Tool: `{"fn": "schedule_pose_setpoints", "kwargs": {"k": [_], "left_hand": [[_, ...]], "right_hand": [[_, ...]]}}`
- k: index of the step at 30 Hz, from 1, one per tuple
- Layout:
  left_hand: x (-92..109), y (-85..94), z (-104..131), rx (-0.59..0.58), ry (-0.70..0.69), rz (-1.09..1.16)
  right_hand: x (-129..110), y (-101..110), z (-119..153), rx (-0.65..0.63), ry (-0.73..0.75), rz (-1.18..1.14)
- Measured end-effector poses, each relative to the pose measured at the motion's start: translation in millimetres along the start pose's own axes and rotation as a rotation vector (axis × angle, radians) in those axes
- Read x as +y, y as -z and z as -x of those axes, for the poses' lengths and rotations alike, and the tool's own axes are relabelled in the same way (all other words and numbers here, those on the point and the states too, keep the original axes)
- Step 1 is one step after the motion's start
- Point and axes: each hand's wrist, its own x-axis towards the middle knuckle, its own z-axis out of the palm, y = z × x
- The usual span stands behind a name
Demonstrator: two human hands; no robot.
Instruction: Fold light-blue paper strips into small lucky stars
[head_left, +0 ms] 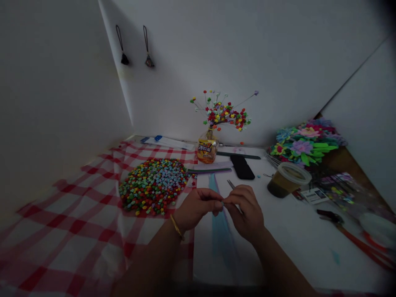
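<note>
My left hand, with a gold bangle at the wrist, pinches a tiny pale piece between thumb and forefinger. My right hand meets it there, its fingertips closed on the same small piece. A pair of metal tweezers or scissors pokes out above my right hand; its other end is hidden by the hand. Beneath both hands, light blue paper strips lie on the white table surface. Left of my left hand is a pile of small colourful paper stars.
A wrapped jar holds wire stems with stars. Nearby are a black phone, a tub of dark liquid, fuzzy flowers, orange-handled pliers and a checked cloth. White walls stand behind and at the left.
</note>
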Motion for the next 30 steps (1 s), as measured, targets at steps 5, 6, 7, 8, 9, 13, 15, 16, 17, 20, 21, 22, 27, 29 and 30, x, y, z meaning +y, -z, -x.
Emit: {"fn": "schedule_pose_setpoints", "kwargs": {"k": [5, 6, 7, 8, 9, 13, 15, 16, 17, 20, 21, 22, 27, 29, 30], "left_hand": [[-3.4, 2.7, -2.0, 0.043, -0.034, -0.020], [-3.1, 3.3, -1.9, 0.048, -0.043, -0.030], [-2.4, 3.8, -1.8, 0.055, -0.054, -0.042], [-1.5, 4.3, -1.8, 0.064, -0.064, -0.055], [-0.6, 4.6, -1.9, 0.075, -0.076, -0.067], [0.0, 6.3, -3.5, 0.121, -0.152, -0.083], [-1.9, 7.3, -4.7, 0.127, -0.185, -0.070], [-3.0, 7.6, -5.3, 0.135, -0.198, -0.059], [-3.9, 7.7, -6.0, 0.148, -0.209, -0.044], [-4.7, 8.2, -9.6, 0.244, -0.259, 0.009], [-3.9, 9.3, -11.4, 0.302, -0.282, 0.028], [-2.7, 11.5, -13.4, 0.389, -0.313, 0.059], [6.8, 39.8, -22.6, 0.678, -0.398, 0.179], [10.8, 54.4, -23.4, 0.756, -0.414, 0.218], [12.8, 60.8, -23.1, 0.793, -0.423, 0.237]], "right_hand": [[-3.0, -6.5, 4.5, 0.013, 0.008, 0.110], [-2.2, -7.5, 5.8, 0.002, -0.008, 0.088], [-0.6, -8.4, 7.1, 0.000, -0.036, 0.053], [1.9, -9.5, 8.2, 0.002, -0.091, 0.019], [5.2, -10.6, 9.0, 0.004, -0.189, 0.013], [23.3, -15.7, 8.1, -0.299, -0.681, 0.356], [31.0, -18.0, 6.7, -0.443, -0.726, 0.398], [33.6, -19.2, 6.4, -0.503, -0.749, 0.425], [35.1, -20.5, 6.4, -0.549, -0.766, 0.442], [34.3, -25.4, 8.0, -0.672, -0.806, 0.483], [32.8, -27.3, 8.7, -0.702, -0.812, 0.492], [31.1, -29.1, 9.2, -0.725, -0.816, 0.502], [24.8, -33.2, 7.8, -0.811, -0.833, 0.522], [24.6, -32.3, 6.2, -0.841, -0.842, 0.505], [25.0, -31.7, 5.5, -0.853, -0.848, 0.495]]}}
